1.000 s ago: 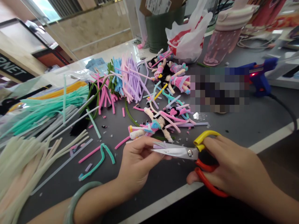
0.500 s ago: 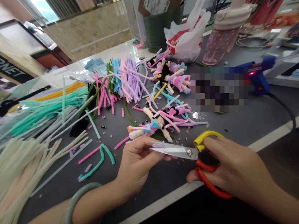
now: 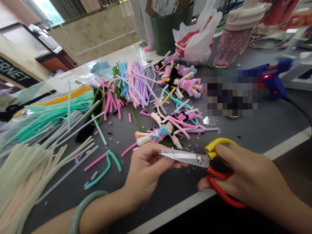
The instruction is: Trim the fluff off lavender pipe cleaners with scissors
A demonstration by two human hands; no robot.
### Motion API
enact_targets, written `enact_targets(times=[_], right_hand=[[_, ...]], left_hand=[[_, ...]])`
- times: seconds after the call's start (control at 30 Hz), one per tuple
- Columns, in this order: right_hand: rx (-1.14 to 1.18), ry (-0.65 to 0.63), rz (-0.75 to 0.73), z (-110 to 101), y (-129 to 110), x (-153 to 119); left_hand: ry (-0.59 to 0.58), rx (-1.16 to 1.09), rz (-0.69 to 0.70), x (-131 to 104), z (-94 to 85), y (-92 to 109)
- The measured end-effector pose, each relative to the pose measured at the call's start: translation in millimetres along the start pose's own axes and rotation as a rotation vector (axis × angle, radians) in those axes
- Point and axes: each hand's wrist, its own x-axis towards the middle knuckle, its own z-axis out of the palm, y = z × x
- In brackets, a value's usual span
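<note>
Right hand [image 3: 246,172] grips the scissors [image 3: 200,159], blades nearly closed! Left hand [image 3: 146,169] pinches a small lilac piece [image 3: 168,150] between the blades.

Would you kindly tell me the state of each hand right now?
Left hand: pinching a small lilac piece.
Right hand: holding scissors, blades nearly closed.

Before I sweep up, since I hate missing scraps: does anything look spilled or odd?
Pipe-cleaner clippings litter the gray tabletop beyond the scissors, looking untidy. The blue glue gun shows a lit red light, though its grip is unheld.
</note>
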Motion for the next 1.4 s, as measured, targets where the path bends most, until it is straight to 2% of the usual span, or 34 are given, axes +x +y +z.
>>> enact_targets(times=[0.13, 0.33, 0.47, 0.7, 0.9, 1.07, 1.4], right_hand=[[0.034, -0.001, 0.013, 2, 2, -1], [0.184, -0.069, 0.057, 2, 2, -2], [0.154, -0.044, 0.061, 2, 3, -1], [0.155, -0.072, 0.064, 1, 6, -4], [0.139, -0.066, 0.052, 1, 4, -3], [0.099, -0.042, 0.050, 1, -1, 3], [0.072, -0.056, 0.022, 2, -5, 1]], left_hand=[[-0.023, 0.048, 0.009, 1, -3.3, -2], [-0.028, 0.209, 0.038, 4, -5.7, 0], [0.024, 0.269, 0.084, 3, -5.7, 4], [0.068, 0.304, 0.109, 3, -5.5, 8], [0.070, 0.225, 0.116, 4, -7.7, 5], [0.086, 0.169, 0.060, 3, -6.7, 1], [0.020, 0.128, 0.015, -2, -3.1, -1]])
